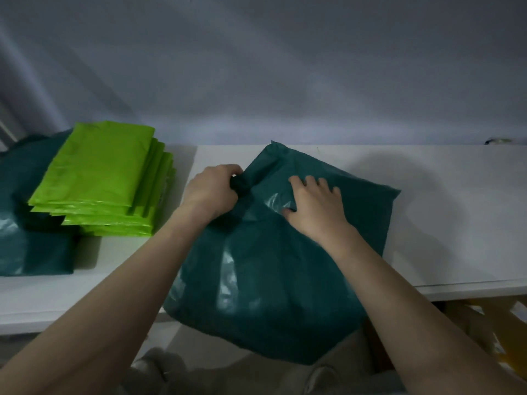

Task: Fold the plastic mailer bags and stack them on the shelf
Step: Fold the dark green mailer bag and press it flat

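On the white shelf [445, 201], a large dark teal mailer bag [273, 280] lies spread out, its near end drooping over the front edge. At its far left corner the person's left hand [212, 191] has its grip clamped on a bunched fold of the plastic, while the right hand [318, 208] lies flat on the bag with fingers spread, gripping nothing. Well to the left, a stack of folded lime green mailers [99, 181] rests partly on folded dark teal bags [34, 246].
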Demonstrator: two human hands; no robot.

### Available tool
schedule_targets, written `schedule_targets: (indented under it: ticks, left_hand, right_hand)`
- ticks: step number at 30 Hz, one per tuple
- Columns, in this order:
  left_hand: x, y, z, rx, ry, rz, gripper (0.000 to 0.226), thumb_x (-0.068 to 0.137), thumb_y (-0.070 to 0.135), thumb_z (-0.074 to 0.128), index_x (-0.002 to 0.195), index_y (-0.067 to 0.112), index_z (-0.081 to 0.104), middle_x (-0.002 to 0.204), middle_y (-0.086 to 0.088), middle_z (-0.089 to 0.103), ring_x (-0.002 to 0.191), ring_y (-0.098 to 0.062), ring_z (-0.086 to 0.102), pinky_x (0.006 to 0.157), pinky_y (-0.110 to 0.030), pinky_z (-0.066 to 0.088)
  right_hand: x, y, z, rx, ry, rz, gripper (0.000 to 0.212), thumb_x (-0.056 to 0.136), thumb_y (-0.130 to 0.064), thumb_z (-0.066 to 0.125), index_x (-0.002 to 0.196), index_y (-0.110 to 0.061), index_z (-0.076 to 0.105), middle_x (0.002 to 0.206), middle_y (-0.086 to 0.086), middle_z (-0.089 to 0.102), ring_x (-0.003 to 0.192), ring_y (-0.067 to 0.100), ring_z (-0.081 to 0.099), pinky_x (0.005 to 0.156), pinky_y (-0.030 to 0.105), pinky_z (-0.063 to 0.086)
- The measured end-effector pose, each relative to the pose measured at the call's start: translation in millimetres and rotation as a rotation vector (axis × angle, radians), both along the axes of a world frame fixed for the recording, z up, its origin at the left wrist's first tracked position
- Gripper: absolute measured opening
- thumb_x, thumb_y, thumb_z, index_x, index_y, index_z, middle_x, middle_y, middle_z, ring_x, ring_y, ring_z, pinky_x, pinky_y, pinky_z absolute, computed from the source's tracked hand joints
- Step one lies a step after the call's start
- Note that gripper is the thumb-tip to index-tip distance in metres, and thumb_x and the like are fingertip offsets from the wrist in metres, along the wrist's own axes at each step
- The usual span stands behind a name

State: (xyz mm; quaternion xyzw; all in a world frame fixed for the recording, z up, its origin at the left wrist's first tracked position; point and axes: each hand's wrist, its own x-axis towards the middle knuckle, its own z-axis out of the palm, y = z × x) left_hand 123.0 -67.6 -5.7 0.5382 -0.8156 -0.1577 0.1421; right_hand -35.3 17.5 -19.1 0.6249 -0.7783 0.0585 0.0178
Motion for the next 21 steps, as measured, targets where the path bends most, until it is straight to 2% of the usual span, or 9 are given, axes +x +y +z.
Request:
schedule_targets:
  ticks: [4, 6, 10, 13, 15, 17, 19, 21]
  left_hand:
    - [-10, 7, 17, -0.312, -0.066, -0.059, 0.043, 0.081, 0.001, 0.043, 0.107, 0.028, 0.063, 0.108, -0.004, 0.065, 0.104, -0.03, 0.054, 0.083, -0.035, 0.032]
    - [-13, 8, 23, -0.44, -0.041, -0.093, 0.041, 0.081, 0.0, 0.043, 0.103, 0.026, 0.066, 0.11, 0.0, 0.063, 0.105, -0.027, 0.05, 0.085, -0.036, 0.028]
    - [-16, 7, 35, -0.683, 0.157, -0.13, 0.038, 0.075, -0.001, 0.042, 0.089, 0.016, 0.073, 0.096, -0.003, 0.065, 0.09, -0.031, 0.052, 0.078, -0.034, 0.027]
    - [-18, 6, 49, -0.719, 0.314, -0.184, 0.039, 0.071, 0.0, 0.038, 0.083, 0.011, 0.073, 0.086, -0.007, 0.066, 0.077, -0.032, 0.056, 0.072, -0.031, 0.033]
    - [-18, 8, 59, -0.691, 0.392, -0.192, 0.036, 0.074, 0.0, 0.041, 0.088, 0.012, 0.072, 0.088, -0.005, 0.069, 0.08, -0.03, 0.059, 0.076, -0.032, 0.038]
    - [-16, 9, 66, -0.671, 0.483, -0.174, 0.029, 0.074, -0.002, 0.051, 0.09, 0.012, 0.07, 0.089, -0.003, 0.07, 0.083, -0.023, 0.059, 0.084, -0.032, 0.041]
    - [-13, 10, 72, -0.666, 0.538, -0.14, 0.024, 0.073, -0.002, 0.057, 0.09, 0.01, 0.068, 0.087, -0.003, 0.068, 0.084, -0.024, 0.059, 0.081, -0.029, 0.041]
    - [-11, 10, 77, -0.659, 0.548, -0.13, 0.019, 0.072, -0.001, 0.059, 0.087, 0.009, 0.066, 0.085, -0.004, 0.065, 0.083, -0.026, 0.058, 0.075, -0.026, 0.039]
  right_hand:
    - [6, -9, 19, -0.132, -0.07, 0.15, 0.076, 0.085, -0.028, 0.061, 0.147, -0.018, 0.018, 0.14, 0.004, 0.034, 0.126, 0.025, 0.032, 0.095, 0.043, 0.037]
    - [7, -13, 33, -0.192, -0.112, 0.227, 0.08, 0.082, -0.022, 0.063, 0.148, -0.019, 0.017, 0.148, 0.0, 0.027, 0.134, 0.022, 0.027, 0.101, 0.043, 0.036]
    - [7, -24, 63, -0.215, -0.113, 0.305, 0.083, 0.08, -0.017, 0.063, 0.149, -0.02, 0.016, 0.158, -0.003, 0.013, 0.145, 0.017, 0.01, 0.115, 0.048, 0.02]
    - [6, -33, 90, -0.161, -0.1, 0.348, 0.079, 0.082, -0.019, 0.061, 0.149, -0.022, 0.018, 0.157, -0.006, 0.015, 0.146, 0.012, 0.004, 0.117, 0.05, 0.013]
    - [5, -37, 107, -0.114, -0.108, 0.365, 0.071, 0.082, -0.022, 0.061, 0.145, -0.025, 0.027, 0.151, -0.006, 0.03, 0.144, 0.013, 0.013, 0.116, 0.051, 0.013]
    - [3, -39, 121, -0.065, -0.085, 0.371, 0.055, 0.082, -0.028, 0.062, 0.133, -0.027, 0.042, 0.132, -0.005, 0.052, 0.131, 0.019, 0.039, 0.11, 0.047, 0.024]
    - [2, -38, 132, 0.004, -0.043, 0.351, 0.044, 0.082, -0.039, 0.062, 0.124, -0.029, 0.052, 0.114, -0.003, 0.062, 0.111, 0.023, 0.053, 0.096, 0.038, 0.035]
    - [3, -35, 141, 0.084, -0.055, 0.335, 0.037, 0.082, -0.049, 0.06, 0.114, -0.03, 0.058, 0.101, -0.003, 0.064, 0.098, 0.022, 0.057, 0.082, 0.031, 0.037]
